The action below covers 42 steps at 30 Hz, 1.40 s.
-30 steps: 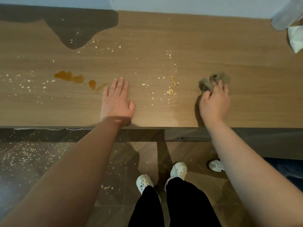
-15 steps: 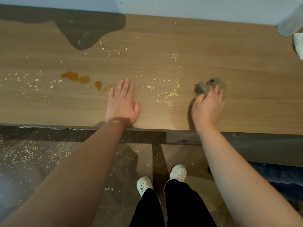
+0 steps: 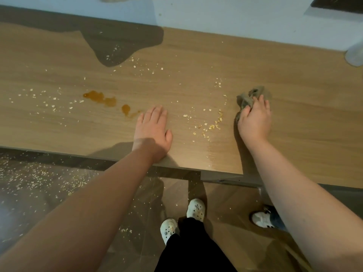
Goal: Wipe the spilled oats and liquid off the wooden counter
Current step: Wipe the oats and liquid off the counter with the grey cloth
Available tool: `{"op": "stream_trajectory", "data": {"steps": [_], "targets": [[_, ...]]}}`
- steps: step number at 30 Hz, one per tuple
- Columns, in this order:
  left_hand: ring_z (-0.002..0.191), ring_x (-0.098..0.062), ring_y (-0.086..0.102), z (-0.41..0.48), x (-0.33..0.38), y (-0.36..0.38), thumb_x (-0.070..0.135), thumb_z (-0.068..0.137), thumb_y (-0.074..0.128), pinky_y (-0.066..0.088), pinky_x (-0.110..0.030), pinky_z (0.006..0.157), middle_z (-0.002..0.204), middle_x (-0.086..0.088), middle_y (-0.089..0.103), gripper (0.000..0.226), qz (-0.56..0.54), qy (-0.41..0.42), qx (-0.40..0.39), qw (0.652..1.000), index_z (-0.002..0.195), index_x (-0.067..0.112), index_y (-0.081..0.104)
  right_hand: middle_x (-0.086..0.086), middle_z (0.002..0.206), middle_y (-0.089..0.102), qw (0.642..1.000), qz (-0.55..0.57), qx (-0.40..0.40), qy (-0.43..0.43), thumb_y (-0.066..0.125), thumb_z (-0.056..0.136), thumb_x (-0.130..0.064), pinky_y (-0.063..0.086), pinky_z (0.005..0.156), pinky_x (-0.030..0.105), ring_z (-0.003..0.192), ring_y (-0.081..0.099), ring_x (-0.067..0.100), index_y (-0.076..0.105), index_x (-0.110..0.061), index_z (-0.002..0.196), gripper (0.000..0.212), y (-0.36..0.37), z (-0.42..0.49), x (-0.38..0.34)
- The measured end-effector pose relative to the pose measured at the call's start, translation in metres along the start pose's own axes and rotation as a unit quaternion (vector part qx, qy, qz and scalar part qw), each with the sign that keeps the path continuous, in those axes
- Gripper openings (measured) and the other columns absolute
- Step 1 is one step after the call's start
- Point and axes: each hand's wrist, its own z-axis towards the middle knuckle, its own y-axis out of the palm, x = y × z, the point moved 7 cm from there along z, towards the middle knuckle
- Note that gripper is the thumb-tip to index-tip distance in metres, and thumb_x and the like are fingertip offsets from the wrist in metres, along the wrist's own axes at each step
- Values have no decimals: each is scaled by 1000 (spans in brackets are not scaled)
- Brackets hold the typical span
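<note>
Grey-brown cloth [image 3: 253, 96]; amber liquid [image 3: 100, 98]; tan wood-grain counter [image 3: 196, 75].

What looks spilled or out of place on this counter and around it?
Amber liquid is pooled on the wooden counter left of the left hand. Oats lie scattered across the counter, thickest left of the cloth that the right hand grips, and more on the floor below.

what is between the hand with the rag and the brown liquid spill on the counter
The left hand lies flat on the wooden counter, right between the right hand gripping the grey cloth and the amber liquid spill. A cluster of oats lies between the cloth and the left hand. Nothing else is visible there.
</note>
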Motion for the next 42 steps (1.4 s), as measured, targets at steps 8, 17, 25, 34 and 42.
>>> {"op": "stream_trajectory", "data": {"steps": [8,17,25,34,42], "targets": [[152,-20,-9,38,2,-7,34,104,26,-5,-36,123,166,-7,-8,67,-13,-17,24,999,156,8,-6,9,157,32,986,-13,-67,-151,35,102,-25,19,121,40,146,24,26,43,-9,145,47,28,60,-74],[152,-16,-3,39,5,-1,33,102,34,-8,-29,121,166,-5,7,64,-101,22,50,993,157,9,12,17,151,39,985,11,-45,-169,35,101,-19,23,119,41,143,32,32,46,-1,141,44,19,128,-55],[152,-18,7,41,5,-3,43,91,17,-1,-31,123,163,-7,19,74,-94,28,74,992,156,8,20,9,148,46,976,8,-83,-200,37,98,-27,32,114,37,137,40,28,49,-9,140,47,44,198,-113],[152,-17,7,40,4,-2,44,91,17,-1,-30,123,163,-5,19,73,-100,25,78,992,156,9,20,0,144,49,865,29,-206,-457,54,94,-14,23,116,35,134,34,8,61,-17,130,37,36,72,-112],[152,-18,9,40,2,0,42,92,20,1,-32,123,163,-6,20,72,-102,28,86,991,155,8,22,9,137,57,962,77,-97,-243,42,96,-22,38,102,33,127,50,29,57,-14,134,42,32,165,-117]]}}
